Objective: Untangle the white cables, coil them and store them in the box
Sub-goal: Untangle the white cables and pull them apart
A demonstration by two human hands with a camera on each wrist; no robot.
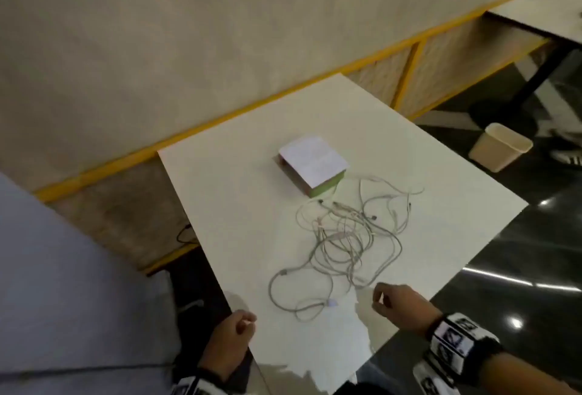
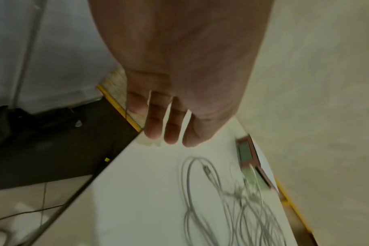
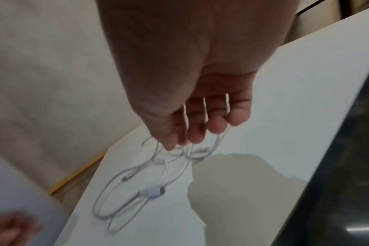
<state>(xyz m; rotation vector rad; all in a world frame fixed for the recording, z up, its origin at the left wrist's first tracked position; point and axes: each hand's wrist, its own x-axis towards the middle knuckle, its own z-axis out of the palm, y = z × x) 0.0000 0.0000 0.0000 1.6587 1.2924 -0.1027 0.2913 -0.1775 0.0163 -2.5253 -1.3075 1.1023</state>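
Observation:
A tangle of several white cables (image 1: 346, 237) lies in the middle of the white table (image 1: 239, 205). Just beyond the tangle sits the small box (image 1: 310, 164), its white lid on top. My left hand (image 1: 247, 322) hovers at the table's near left edge with loosely curled fingers, holding nothing. My right hand (image 1: 379, 298) hangs just right of the nearest cable loop, fingers loosely curled, nothing in it. In the left wrist view the left hand (image 2: 171, 129) is above the table edge, apart from the cables (image 2: 221, 199) and box (image 2: 251, 163). The right hand (image 3: 192, 133) hangs over the cables (image 3: 137, 183).
A beige waste bin (image 1: 500, 147) stands on the dark glossy floor to the right. A grey cushion (image 1: 63, 300) sits at the left, a wall with yellow trim (image 1: 220, 117) runs behind the table. A second table (image 1: 551, 13) is at the far right.

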